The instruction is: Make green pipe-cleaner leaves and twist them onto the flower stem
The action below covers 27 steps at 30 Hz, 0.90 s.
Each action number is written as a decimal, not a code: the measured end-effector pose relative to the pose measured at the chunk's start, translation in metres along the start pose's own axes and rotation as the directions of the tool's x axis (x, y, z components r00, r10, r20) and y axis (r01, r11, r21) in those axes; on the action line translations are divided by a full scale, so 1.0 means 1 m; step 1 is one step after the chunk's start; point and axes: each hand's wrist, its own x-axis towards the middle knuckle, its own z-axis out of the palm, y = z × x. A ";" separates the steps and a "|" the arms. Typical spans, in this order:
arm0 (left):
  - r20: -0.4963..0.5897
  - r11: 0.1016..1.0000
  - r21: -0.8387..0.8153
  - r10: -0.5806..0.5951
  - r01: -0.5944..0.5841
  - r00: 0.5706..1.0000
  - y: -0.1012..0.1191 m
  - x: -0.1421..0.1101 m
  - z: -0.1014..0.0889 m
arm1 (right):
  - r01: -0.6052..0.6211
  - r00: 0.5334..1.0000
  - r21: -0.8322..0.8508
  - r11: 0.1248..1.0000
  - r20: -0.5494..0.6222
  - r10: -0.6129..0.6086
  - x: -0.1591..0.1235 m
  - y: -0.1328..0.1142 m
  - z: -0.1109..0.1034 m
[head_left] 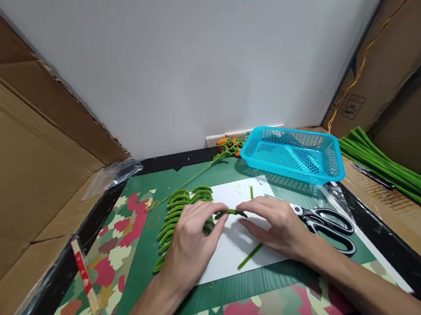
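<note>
My left hand [194,234] pinches a short, curved green pipe cleaner piece [232,211] between thumb and fingertips. At the other end of that piece, my right hand [279,223] holds it between thumb and index finger. Both hands are over a white sheet of paper [223,264]. Beside my left hand lie several bent green pipe cleaners [170,224] in a column, with more curved ones [202,193] behind it. A straight green piece [250,256] rests on the paper below my right hand, and a shorter one [252,192] lies behind.
Black-and-grey scissors [330,222] lie right of my right hand. A blue basket [289,156] stands behind, next to an orange flower on a green stem [228,145]. Long green pipe cleaners [396,173] lie far right. A red-wrapped stick packet [83,273] is at left.
</note>
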 end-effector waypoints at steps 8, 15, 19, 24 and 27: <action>-0.007 0.976 0.208 -0.063 0.063 0.998 -0.017 -0.051 -0.029 | 0.043 0.998 -0.098 0.994 -0.039 -0.047 0.002 -0.006 -0.006; 0.010 0.925 0.360 -0.134 0.122 0.991 -0.029 -0.064 -0.032 | 0.039 0.999 -0.115 0.993 -0.001 -0.040 0.000 -0.005 -0.004; 0.027 0.907 0.397 -0.166 0.142 0.986 -0.032 -0.060 -0.031 | 0.032 0.999 -0.124 0.992 0.031 -0.028 -0.001 -0.004 -0.004; 0.039 0.906 0.404 -0.153 0.124 0.987 -0.029 -0.052 -0.024 | 0.034 0.998 -0.128 0.991 0.063 -0.026 -0.003 -0.003 -0.004; 0.036 0.907 0.406 -0.134 0.108 0.990 -0.029 -0.048 -0.021 | 0.028 0.997 -0.129 0.991 0.076 -0.018 -0.003 -0.002 -0.004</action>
